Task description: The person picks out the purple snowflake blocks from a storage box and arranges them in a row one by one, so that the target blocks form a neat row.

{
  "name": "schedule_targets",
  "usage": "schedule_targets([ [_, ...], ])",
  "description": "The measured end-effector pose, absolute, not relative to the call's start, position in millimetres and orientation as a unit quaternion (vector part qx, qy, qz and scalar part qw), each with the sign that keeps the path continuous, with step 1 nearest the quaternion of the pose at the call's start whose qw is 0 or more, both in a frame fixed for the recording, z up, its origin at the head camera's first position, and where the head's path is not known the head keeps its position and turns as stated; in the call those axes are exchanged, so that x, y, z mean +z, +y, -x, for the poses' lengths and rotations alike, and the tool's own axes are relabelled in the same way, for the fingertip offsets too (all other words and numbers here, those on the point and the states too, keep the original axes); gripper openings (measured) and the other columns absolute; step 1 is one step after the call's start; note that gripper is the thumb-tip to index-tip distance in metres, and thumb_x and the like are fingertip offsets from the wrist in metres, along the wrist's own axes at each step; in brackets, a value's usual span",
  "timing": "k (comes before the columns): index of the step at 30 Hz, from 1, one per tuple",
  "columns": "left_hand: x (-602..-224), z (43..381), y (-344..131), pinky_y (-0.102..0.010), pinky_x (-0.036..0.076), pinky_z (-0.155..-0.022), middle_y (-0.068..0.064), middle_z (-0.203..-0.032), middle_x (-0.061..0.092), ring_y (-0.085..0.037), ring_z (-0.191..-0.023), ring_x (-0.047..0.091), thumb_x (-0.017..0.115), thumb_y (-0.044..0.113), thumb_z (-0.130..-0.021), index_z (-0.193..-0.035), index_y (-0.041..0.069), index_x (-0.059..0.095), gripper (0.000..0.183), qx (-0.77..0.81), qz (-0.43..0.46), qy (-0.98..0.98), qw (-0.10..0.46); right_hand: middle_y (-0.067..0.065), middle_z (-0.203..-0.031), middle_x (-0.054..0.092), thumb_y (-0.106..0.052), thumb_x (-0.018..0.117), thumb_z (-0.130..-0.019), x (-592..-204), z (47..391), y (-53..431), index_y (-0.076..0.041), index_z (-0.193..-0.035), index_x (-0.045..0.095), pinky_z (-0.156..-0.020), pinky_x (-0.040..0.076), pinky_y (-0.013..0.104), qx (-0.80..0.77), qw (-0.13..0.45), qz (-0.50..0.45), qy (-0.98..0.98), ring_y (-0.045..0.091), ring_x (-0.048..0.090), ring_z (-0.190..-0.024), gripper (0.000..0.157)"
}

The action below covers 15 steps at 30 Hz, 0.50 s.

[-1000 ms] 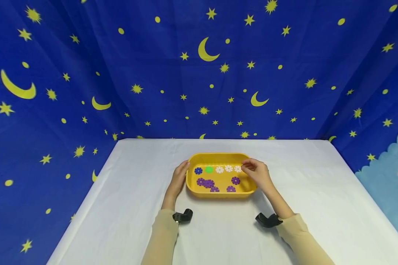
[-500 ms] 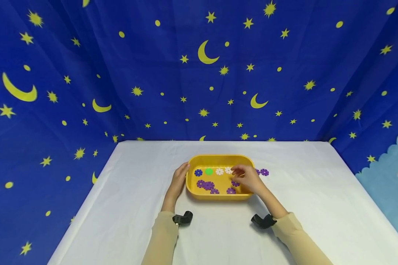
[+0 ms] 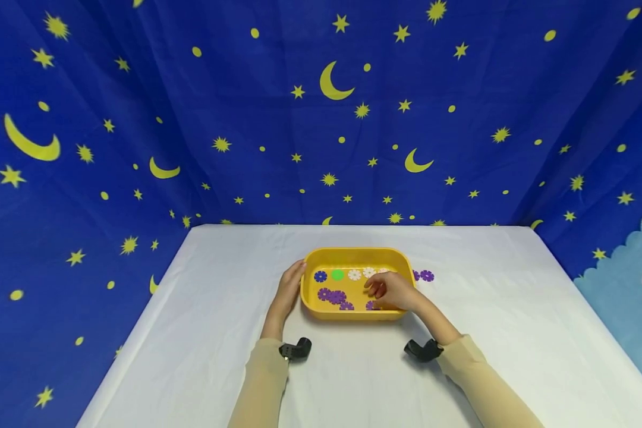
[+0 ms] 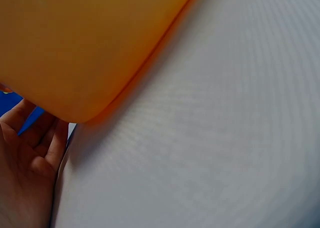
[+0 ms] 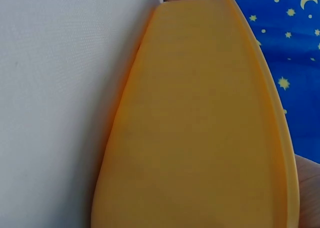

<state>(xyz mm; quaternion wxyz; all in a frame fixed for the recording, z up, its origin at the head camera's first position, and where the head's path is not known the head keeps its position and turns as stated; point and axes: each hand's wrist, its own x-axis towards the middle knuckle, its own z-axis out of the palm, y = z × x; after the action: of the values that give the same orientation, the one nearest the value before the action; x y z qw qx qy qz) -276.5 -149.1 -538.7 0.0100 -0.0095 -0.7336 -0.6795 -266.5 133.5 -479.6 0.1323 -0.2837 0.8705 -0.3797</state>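
On the white table stands a yellow plastic tray (image 3: 353, 316). My left hand (image 3: 286, 289) holds its left end, with fingertips up at the rim; in the left wrist view the palm and bent fingers show beside the tray's wall. Inside the tray, my right hand (image 3: 393, 290) is low over the right half with bent fingers, and covers part of a purple snowflake disc (image 3: 370, 305). Whether it pinches a disc is hidden. Other purple snowflake discs (image 3: 336, 297) lie at the left front. Along the back are a blue disc (image 3: 320, 276), a green disc (image 3: 337, 274) and white discs (image 3: 355, 274).
Just right of the tray, purple snowflake discs (image 3: 427, 276) lie on the white tablecloth (image 3: 487, 285). A blue curtain (image 3: 278, 119) with yellow stars and moons hangs behind and at both sides. A black wrist camera (image 3: 424, 351) sits on each forearm.
My right hand has moved from the tray's right rim leftward and down into the tray, uncovering purple discs outside and covering one inside. My left hand and the tray have stayed put.
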Motion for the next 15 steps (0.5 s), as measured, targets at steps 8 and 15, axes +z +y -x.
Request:
schedule_targets([
  [8, -540, 279, -148, -0.045, 0.022, -0.122, -0.016, -0.143, 0.049, -0.03, -0.139, 0.038, 0.045, 0.04, -0.099, -0.137, 0.003, 0.049, 0.054, -0.687, 0.002, -0.727, -0.001, 0.018, -0.093, 0.07, 0.009, 0.072, -0.075, -480, 266, 134, 0.007, -0.105, 0.066, -0.063, 0.052, 0.015, -0.37, 0.158, 0.327, 0.855, 0.009, 0.058, -0.071, 0.031],
  [15, -527, 272, -150, -0.047, 0.02, -0.121, -0.02, -0.144, 0.046, -0.033, -0.14, 0.036, 0.043, 0.033, -0.101, -0.138, -0.001, 0.046, 0.05, -0.685, 0.012, -0.728, -0.015, 0.018, -0.084, 0.066, 0.015, 0.067, -0.076, -478, 263, 132, 0.008, -0.104, 0.065, -0.059, 0.051, 0.015, -0.363, 0.165, 0.352, 0.847, 0.013, 0.057, -0.068, 0.029],
])
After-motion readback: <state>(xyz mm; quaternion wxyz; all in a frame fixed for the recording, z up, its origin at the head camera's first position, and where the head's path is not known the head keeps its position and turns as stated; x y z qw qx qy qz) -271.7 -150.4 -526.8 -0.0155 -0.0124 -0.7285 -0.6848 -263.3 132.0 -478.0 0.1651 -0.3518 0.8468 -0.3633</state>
